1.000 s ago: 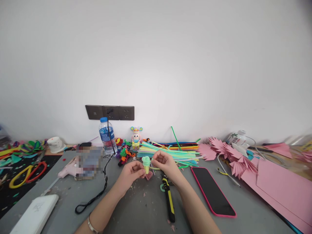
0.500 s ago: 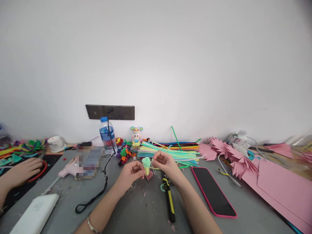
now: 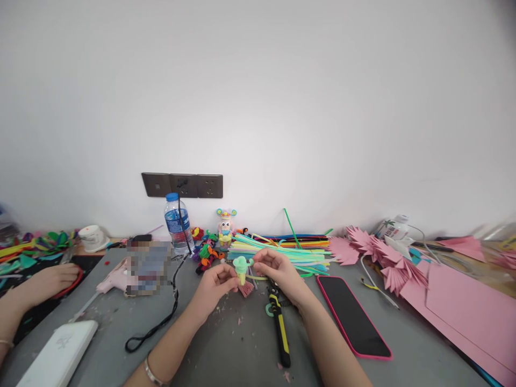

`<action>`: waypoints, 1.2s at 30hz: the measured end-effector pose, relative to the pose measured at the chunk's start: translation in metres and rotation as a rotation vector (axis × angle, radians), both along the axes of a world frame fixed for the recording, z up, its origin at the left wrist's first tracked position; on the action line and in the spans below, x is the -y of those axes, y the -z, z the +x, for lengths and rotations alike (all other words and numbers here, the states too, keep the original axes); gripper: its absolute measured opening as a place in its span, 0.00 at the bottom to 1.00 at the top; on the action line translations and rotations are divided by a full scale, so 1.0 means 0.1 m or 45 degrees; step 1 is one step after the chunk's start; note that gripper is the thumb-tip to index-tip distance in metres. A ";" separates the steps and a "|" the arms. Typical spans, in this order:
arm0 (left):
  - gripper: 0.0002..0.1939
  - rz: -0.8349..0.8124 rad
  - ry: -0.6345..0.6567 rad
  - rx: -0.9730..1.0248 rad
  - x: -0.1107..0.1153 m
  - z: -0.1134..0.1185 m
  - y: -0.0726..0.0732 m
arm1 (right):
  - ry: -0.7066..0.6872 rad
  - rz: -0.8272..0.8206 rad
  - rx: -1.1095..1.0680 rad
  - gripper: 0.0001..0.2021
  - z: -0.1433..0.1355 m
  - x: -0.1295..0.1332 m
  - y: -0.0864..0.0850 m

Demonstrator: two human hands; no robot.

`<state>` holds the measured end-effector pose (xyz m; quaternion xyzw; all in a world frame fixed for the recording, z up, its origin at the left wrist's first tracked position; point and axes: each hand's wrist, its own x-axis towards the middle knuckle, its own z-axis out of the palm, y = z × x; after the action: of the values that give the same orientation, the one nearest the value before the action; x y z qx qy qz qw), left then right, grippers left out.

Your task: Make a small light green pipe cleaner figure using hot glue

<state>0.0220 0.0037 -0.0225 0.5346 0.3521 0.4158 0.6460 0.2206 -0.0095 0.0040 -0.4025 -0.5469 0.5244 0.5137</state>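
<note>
My left hand (image 3: 213, 287) is closed, thumb and fingertips pinching a small figure (image 3: 242, 267) of fuzzy pipe cleaner, mint green at the top with a pale yellow stem. Green curls stick out on both sides of its top. Close against the right-hand curl, my right hand (image 3: 278, 274) has its thumb and forefinger pinched together, seemingly on that curl. A pink bristly piece (image 3: 245, 289) lies just below the figure. Under my right wrist are black-and-yellow pliers (image 3: 281, 330), their jaws partly hidden by the hand.
Behind my hands lies a bundle of pipe cleaners (image 3: 282, 250), beside a toy figurine (image 3: 226, 228) and a water bottle (image 3: 177, 226). A phone (image 3: 355, 317) and pink paper (image 3: 471, 312) lie right. Left are a glue gun (image 3: 110, 279), a white power bank (image 3: 60, 352) and another person's hand (image 3: 54, 279).
The pipe-cleaner figure has turned in my fingers and risen slightly, its side curls now showing. The other person's hand at the left has shifted a little.
</note>
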 end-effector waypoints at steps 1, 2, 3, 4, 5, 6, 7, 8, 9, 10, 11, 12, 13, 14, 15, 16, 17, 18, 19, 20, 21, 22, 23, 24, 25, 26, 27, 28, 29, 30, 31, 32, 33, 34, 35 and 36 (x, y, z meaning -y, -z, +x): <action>0.16 0.001 -0.026 0.003 0.00 0.00 -0.01 | 0.020 -0.002 -0.006 0.14 0.01 0.00 0.01; 0.16 0.000 -0.051 0.003 0.00 -0.01 -0.02 | 0.048 -0.003 -0.007 0.14 0.02 -0.01 0.01; 0.16 -0.001 -0.072 0.002 0.00 -0.01 -0.04 | 0.084 -0.003 -0.004 0.14 0.03 -0.01 0.02; 0.16 -0.001 -0.084 0.000 0.01 -0.01 -0.05 | 0.113 -0.002 0.005 0.14 0.03 -0.02 0.02; 0.16 -0.001 -0.090 -0.001 0.01 -0.01 -0.06 | 0.134 0.000 0.017 0.15 0.03 -0.02 0.03; 0.16 0.001 -0.092 -0.003 0.01 -0.01 -0.08 | 0.144 0.004 0.032 0.15 0.03 -0.02 0.03; 0.16 0.005 -0.091 -0.005 0.02 0.00 -0.08 | 0.144 0.009 0.048 0.16 0.03 -0.02 0.03; 0.16 0.010 -0.088 -0.007 0.02 0.00 -0.09 | 0.136 0.012 0.062 0.16 0.02 -0.02 0.03; 0.16 0.016 -0.086 -0.006 0.02 0.01 -0.09 | 0.122 0.012 0.075 0.16 0.02 -0.02 0.03; 0.16 0.021 -0.082 -0.005 0.03 0.01 -0.09 | 0.109 0.009 0.084 0.16 0.02 -0.02 0.03; 0.16 0.025 -0.079 -0.004 0.03 0.01 -0.08 | 0.100 0.007 0.089 0.16 0.02 -0.02 0.03; 0.16 0.027 -0.075 -0.004 0.03 0.01 -0.08 | 0.095 0.006 0.092 0.16 0.02 -0.02 0.04; 0.16 0.029 -0.074 -0.005 0.03 0.02 -0.08 | 0.097 0.006 0.094 0.16 0.02 -0.02 0.05; 0.16 0.031 -0.076 -0.008 0.03 0.02 -0.08 | 0.100 0.007 0.097 0.16 0.03 -0.03 0.06; 0.16 0.033 -0.077 -0.013 0.03 0.01 -0.08 | 0.100 0.008 0.098 0.16 0.04 -0.03 0.07; 0.15 0.034 -0.080 -0.018 0.03 0.01 -0.08 | 0.097 0.009 0.097 0.16 0.04 -0.03 0.08; 0.15 0.037 -0.083 -0.022 0.03 0.01 -0.09 | 0.090 0.008 0.093 0.16 0.04 -0.04 0.09; 0.15 0.040 -0.082 -0.024 0.03 0.01 -0.09 | 0.077 0.002 0.083 0.17 0.04 -0.04 0.10; 0.15 0.044 -0.079 -0.023 0.03 0.01 -0.09 | 0.060 -0.008 0.069 0.17 0.04 -0.04 0.10; 0.15 0.047 -0.072 -0.020 0.03 0.00 -0.09 | 0.038 -0.021 0.052 0.17 0.04 -0.03 0.09; 0.15 0.051 -0.065 -0.017 0.02 0.00 -0.09 | 0.013 -0.032 0.032 0.17 0.03 -0.03 0.08; 0.15 0.053 -0.061 -0.014 0.02 0.00 -0.09 | -0.015 -0.040 0.010 0.17 0.02 -0.02 0.07; 0.15 0.054 -0.060 -0.014 0.02 0.00 -0.08 | -0.041 -0.044 -0.014 0.17 0.01 -0.01 0.06; 0.14 0.054 -0.061 -0.016 0.02 -0.01 -0.08 | -0.065 -0.043 -0.039 0.16 0.00 -0.01 0.06; 0.14 0.053 -0.064 -0.017 0.01 -0.01 -0.07 | -0.083 -0.039 -0.067 0.16 -0.01 0.00 0.05; 0.14 0.054 -0.065 -0.016 0.01 -0.01 -0.07 | -0.098 -0.038 -0.092 0.15 -0.02 0.00 0.05; 0.14 0.055 -0.065 -0.013 0.01 -0.01 -0.06 | -0.111 -0.042 -0.115 0.15 -0.03 0.00 0.05; 0.14 0.058 -0.064 -0.009 0.01 -0.01 -0.06 | -0.122 -0.051 -0.135 0.15 -0.03 0.01 0.05; 0.14 0.060 -0.062 -0.007 0.02 -0.01 -0.06 | -0.133 -0.064 -0.151 0.14 -0.04 0.00 0.05; 0.14 0.060 -0.061 -0.006 0.02 -0.01 -0.06 | -0.142 -0.076 -0.166 0.14 -0.04 0.00 0.06; 0.14 0.059 -0.061 -0.006 0.02 0.00 -0.07 | -0.152 -0.084 -0.181 0.13 -0.05 0.00 0.07; 0.15 0.057 -0.060 -0.007 0.02 0.00 -0.07 | -0.165 -0.086 -0.195 0.13 -0.05 -0.01 0.08; 0.15 0.054 -0.060 -0.007 0.02 0.00 -0.07 | -0.178 -0.080 -0.209 0.12 -0.05 -0.01 0.09; 0.15 0.053 -0.058 -0.006 0.02 0.00 -0.06 | -0.195 -0.071 -0.221 0.11 -0.06 -0.02 0.10; 0.15 0.054 -0.056 -0.004 0.02 0.00 -0.06 | -0.211 -0.062 -0.232 0.11 -0.06 -0.02 0.10; 0.15 0.053 -0.055 -0.002 0.02 0.00 -0.06 | -0.227 -0.056 -0.244 0.10 -0.06 -0.02 0.10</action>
<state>0.0215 0.0020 -0.0165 0.5406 0.3552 0.4364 0.6254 0.2145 -0.0076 -0.0063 -0.3113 -0.5174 0.6160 0.5060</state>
